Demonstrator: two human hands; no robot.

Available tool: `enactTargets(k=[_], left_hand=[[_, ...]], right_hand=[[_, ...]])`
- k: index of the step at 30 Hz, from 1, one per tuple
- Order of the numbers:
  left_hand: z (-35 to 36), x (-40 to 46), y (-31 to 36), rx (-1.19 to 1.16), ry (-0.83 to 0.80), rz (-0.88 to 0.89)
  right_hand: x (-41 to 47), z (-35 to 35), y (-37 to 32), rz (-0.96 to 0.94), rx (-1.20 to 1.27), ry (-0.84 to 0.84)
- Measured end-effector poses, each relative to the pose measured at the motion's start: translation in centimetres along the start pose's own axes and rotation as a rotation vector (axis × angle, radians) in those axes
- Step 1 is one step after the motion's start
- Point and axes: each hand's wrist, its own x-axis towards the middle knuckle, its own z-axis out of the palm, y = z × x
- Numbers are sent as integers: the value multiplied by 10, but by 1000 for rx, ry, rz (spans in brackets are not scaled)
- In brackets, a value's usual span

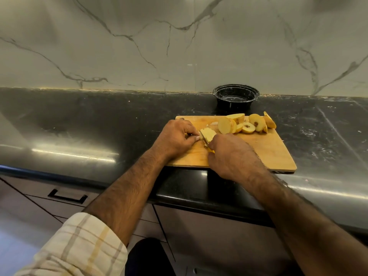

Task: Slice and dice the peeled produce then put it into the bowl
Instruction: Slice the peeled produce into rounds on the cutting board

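From the head camera, a wooden cutting board (258, 152) lies on a dark, glossy worktop (79, 120) in front of a pale marble wall (139, 46). The left hand (175, 139) rests on the near left part of the board, its fingers (194, 136) curled and pinching a pale yellow piece of fruit (208, 134). The right hand (231, 156) is just beside it on the right, fingers curled round a knife (211, 150) whose yellow handle barely shows under the hand; its blade meets the piece being held. A row of peeled slices (247, 123) leans together along the far edge of the board, some showing a seed core. A black bowl (236, 97) stands just beyond the board, against the wall. A checked sleeve (79, 250) covers the left forearm near the camera, and a drawer handle (67, 196) shows below the worktop on the left.
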Motion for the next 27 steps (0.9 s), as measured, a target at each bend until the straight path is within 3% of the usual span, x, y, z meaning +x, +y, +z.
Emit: enactTargets(k=[4, 11, 20, 27], left_hand=[[-1, -1, 1, 24, -2, -21], [-3, -9, 2, -75, 4, -77], [-6, -16, -5, -163, 32, 33], [-2, -18, 1, -65, 1, 83]], right_hand=[[-13, -2, 8, -24, -10, 7], [-16, -1, 26, -27, 110, 215], [4, 19, 8, -48, 112, 150], [12, 20, 0, -30, 59, 112]])
